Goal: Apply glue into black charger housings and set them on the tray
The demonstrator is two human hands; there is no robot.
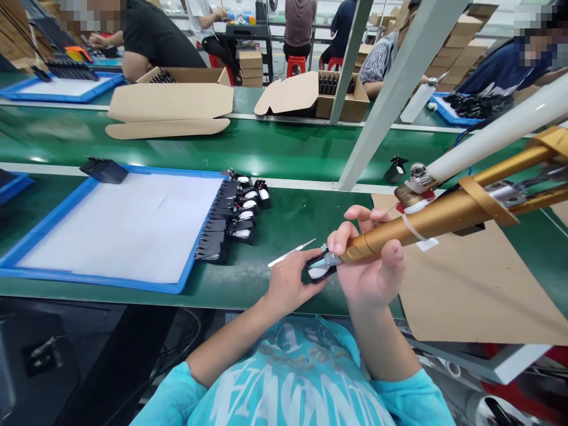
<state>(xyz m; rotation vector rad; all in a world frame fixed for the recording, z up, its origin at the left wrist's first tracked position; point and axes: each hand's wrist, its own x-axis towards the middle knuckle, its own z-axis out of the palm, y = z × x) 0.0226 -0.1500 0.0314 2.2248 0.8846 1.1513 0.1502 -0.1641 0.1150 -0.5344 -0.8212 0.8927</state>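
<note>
My left hand (287, 279) grips a small black casing (320, 272) with a white part inside, just above the green bench. My right hand (366, 281) is wrapped around the front of a gold dispensing gun (390, 232). The gun's pale tapered nozzle (326, 261) points down at the casing; whether it touches is too fine to tell. Beside my left hand lies a slim metal tool like tweezers (290, 253). Further left stand rows of black casings (214, 238), several with white parts and wires showing.
A blue-rimmed white tray (119, 228) lies left, a black casing (105, 170) at its far corner. Cardboard (479, 284) covers the bench at right. A slanted grey post (394, 94) rises beyond the gun. Another casing (396, 170) sits behind. Co-workers and open cartons (173, 100) are across the green belt.
</note>
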